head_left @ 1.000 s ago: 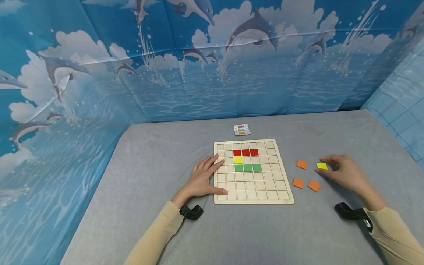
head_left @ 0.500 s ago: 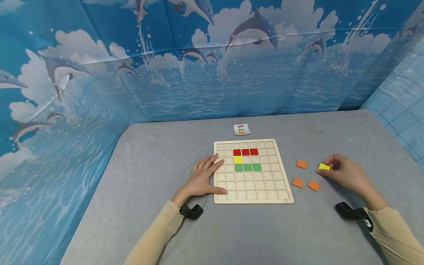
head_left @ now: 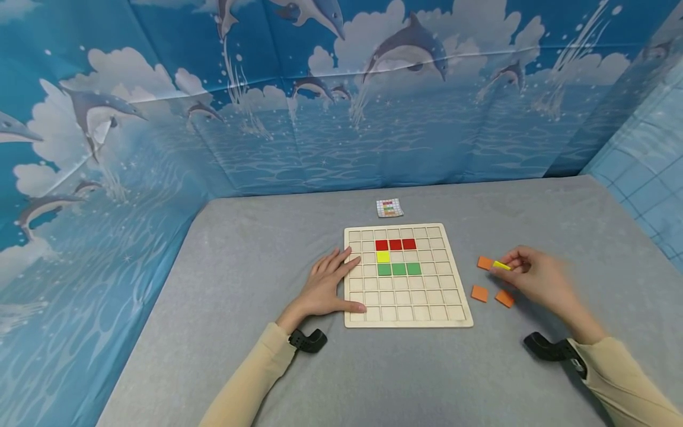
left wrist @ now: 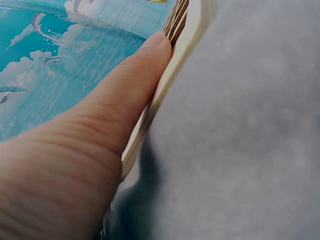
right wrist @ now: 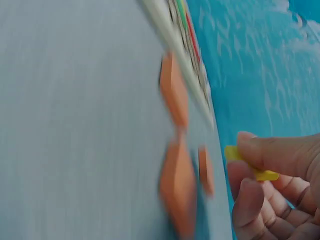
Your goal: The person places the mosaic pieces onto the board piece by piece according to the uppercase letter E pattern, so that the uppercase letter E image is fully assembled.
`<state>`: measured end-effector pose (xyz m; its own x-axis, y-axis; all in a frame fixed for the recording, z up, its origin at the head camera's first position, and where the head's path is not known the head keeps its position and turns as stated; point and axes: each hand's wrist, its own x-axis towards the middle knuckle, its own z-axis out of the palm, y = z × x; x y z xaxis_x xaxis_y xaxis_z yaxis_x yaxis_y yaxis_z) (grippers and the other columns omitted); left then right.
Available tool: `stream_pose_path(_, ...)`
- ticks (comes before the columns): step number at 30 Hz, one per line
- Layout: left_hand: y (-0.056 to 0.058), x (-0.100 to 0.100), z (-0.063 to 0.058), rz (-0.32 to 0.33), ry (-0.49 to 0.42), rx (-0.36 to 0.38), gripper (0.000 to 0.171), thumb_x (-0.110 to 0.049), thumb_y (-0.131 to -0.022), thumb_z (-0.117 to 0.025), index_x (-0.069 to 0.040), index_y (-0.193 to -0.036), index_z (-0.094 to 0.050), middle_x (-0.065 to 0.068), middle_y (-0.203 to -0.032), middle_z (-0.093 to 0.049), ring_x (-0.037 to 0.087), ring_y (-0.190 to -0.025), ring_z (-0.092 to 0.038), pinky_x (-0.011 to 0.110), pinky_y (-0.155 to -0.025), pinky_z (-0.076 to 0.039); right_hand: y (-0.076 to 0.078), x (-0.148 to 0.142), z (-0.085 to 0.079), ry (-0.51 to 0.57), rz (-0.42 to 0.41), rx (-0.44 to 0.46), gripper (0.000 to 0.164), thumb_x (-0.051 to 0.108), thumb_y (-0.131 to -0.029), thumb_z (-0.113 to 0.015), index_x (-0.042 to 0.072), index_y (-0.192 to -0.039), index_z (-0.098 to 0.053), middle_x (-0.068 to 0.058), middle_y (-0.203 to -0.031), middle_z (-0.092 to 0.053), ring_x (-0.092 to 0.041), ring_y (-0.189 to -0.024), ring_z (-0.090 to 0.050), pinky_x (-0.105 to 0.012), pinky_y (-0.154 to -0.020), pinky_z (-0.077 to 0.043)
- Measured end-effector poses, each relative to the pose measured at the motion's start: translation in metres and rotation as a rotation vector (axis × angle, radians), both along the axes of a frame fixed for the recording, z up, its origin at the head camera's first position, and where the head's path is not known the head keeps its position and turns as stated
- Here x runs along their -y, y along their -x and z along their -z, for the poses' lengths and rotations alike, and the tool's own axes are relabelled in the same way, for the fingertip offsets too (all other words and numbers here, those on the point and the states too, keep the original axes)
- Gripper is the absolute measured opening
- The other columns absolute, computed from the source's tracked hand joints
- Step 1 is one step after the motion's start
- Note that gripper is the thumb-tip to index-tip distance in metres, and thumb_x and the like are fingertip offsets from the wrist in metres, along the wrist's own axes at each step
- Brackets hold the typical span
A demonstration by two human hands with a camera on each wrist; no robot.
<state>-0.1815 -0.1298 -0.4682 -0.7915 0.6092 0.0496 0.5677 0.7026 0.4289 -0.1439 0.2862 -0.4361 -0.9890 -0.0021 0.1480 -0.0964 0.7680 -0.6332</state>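
My right hand (head_left: pixel 544 279) pinches a yellow square tile (right wrist: pixel 267 175) between thumb and fingertips, right of the board. In the head view the tile's edge overlaps an orange tile (head_left: pixel 484 263) on the table. My left hand (head_left: pixel 324 289) lies spread over the left edge of the wooden grid board (head_left: pixel 408 317), its thumb (left wrist: pixel 145 65) on the board's rim in the left wrist view. Set in the grid are red tiles (head_left: pixel 395 245) in a row, a yellow tile (head_left: pixel 383 257) beneath them, and a row of green tiles (head_left: pixel 399 269).
Two more orange tiles, a left one (head_left: pixel 479 293) and a right one (head_left: pixel 504 298), lie between the board and my right hand. A small pattern card (head_left: pixel 389 207) lies behind the board. A dolphin-print curtain (head_left: pixel 341 136) hangs along the grey table's (head_left: pixel 267 225) far edge.
My right hand has lifted the yellow tile, tipped it, and carried it left toward the board, over the orange tiles. The left hand has stayed in place.
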Motion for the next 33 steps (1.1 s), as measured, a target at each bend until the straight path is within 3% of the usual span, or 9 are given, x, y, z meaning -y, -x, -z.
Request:
stream_pose_path(7,0.000,-0.001,-0.001,-0.006,0.007,0.007,0.101,-0.061,-0.073,-0.072,-0.021,-0.152,-0.024,0.003,-0.158,-0.008,0.025,-0.143,0.000,0.048,-0.110,-0.006,0.006,0.047,-0.006,0.241,-0.154,0.158,0.020,0.013,-0.085,-0.073,-0.001,-0.091,-0.060,-0.009,-0.072,-0.064,-0.019,-0.056,-0.060,-0.030,-0.044,-0.046)
stream_pose_path(15,0.000,-0.001,-0.003,0.000,-0.004,0.014,0.101,-0.060,-0.073,-0.072,-0.020,-0.152,-0.025,0.003,-0.158,-0.008,0.026,-0.143,0.000,0.048,-0.110,-0.006,0.015,0.097,-0.007,0.432,-0.358,0.268,0.014,0.000,-0.088,-0.066,-0.007,-0.099,-0.063,-0.014,-0.079,-0.067,-0.026,-0.067,-0.066,-0.032,-0.060,-0.054)
stream_pose_path(22,0.001,-0.001,-0.003,-0.002,-0.010,0.019,0.101,-0.060,-0.073,-0.072,-0.020,-0.152,-0.025,0.003,-0.158,-0.008,0.025,-0.143,0.000,0.048,-0.110,-0.006,0.023,0.129,-0.003,0.329,-0.439,0.200,0.006,0.001,-0.085,-0.069,0.002,-0.091,-0.070,-0.004,-0.073,-0.066,-0.020,-0.064,-0.063,-0.026,-0.058,-0.051)
stream_pose_path(33,0.002,-0.001,0.001,-0.022,0.001,0.024,0.101,-0.064,-0.073,-0.070,-0.022,-0.152,-0.025,0.001,-0.158,-0.008,0.022,-0.143,0.001,0.048,-0.110,-0.007,0.030,0.155,0.006,0.195,-0.418,0.082,0.007,0.006,-0.081,-0.075,0.012,-0.084,-0.073,0.006,-0.072,-0.061,-0.013,-0.064,-0.055,-0.027,-0.059,-0.045)
